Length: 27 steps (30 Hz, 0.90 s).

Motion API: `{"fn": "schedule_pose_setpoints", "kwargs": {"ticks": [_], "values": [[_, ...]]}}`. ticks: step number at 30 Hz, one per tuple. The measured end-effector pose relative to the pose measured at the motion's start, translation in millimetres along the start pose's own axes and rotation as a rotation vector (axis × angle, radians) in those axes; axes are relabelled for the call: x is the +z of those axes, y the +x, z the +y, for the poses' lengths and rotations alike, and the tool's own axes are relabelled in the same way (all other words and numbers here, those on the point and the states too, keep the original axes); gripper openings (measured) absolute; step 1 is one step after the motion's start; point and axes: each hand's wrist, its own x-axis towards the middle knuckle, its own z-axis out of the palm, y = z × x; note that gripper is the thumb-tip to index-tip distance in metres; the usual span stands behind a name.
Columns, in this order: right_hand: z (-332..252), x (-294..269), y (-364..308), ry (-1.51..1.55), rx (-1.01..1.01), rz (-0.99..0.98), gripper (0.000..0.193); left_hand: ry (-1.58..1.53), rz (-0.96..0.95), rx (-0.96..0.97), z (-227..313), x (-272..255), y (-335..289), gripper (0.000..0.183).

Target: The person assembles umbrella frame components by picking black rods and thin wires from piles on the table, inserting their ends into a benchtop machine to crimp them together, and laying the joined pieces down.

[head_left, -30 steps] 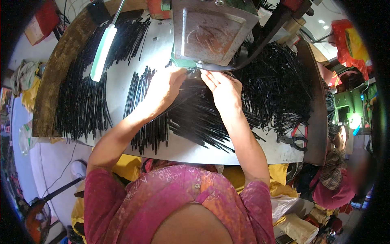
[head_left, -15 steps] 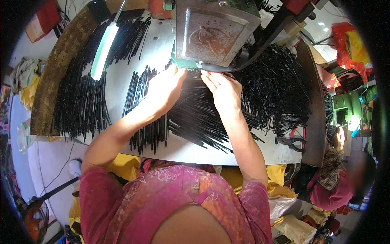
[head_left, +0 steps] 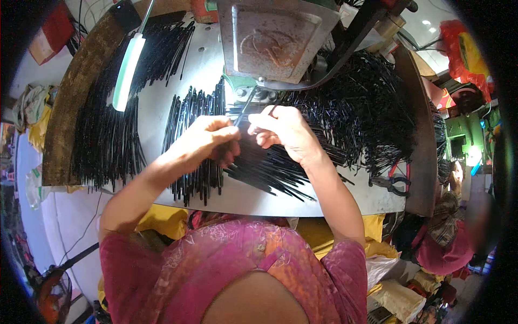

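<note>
My left hand [head_left: 208, 139] is closed, its thumb and fingers pinching the lower end of a thin dark rod [head_left: 247, 105]. The rod slants up and to the right, its far end just below the metal machine head [head_left: 278, 43]. My right hand [head_left: 286, 129] is beside it with the fingers curled together; whatever they may hold is hidden. Both hands are above a fanned pile of black rods [head_left: 264, 170]. Another bunch of black rods [head_left: 197, 181] lies under and beside my left wrist. Small metal fittings [head_left: 259, 94] show under the machine head.
More black rods lie at the left [head_left: 110, 135] and in a tangled heap at the right [head_left: 367, 113]. A lamp [head_left: 128, 73] hangs at the left. Pliers [head_left: 393, 183] rest near the table's right rim [head_left: 421, 124]. A co-worker [head_left: 445, 237] sits at the far right.
Both hands have drawn back from under the machine head toward me. A rod now shows slanting up from my left fingers. The view has shifted slightly.
</note>
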Motion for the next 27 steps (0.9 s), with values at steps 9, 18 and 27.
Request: {"fn": "schedule_pose_setpoints", "kwargs": {"ticks": [9,18,27], "values": [[-6.4,-12.2,7.9,0.213,0.034,0.032,0.014,-0.033,-0.179,-0.06,-1.1,8.8,1.4,0.018],[5.6,-36.3,23.4,0.508,-0.235,0.326,0.019,-0.064,0.11,0.314,-6.0,26.2,18.9,0.027],[2.7,-30.7,20.9,0.497,-0.253,0.354,0.022,-0.594,0.199,0.227,-5.2,2.7,70.8,0.013]]}}
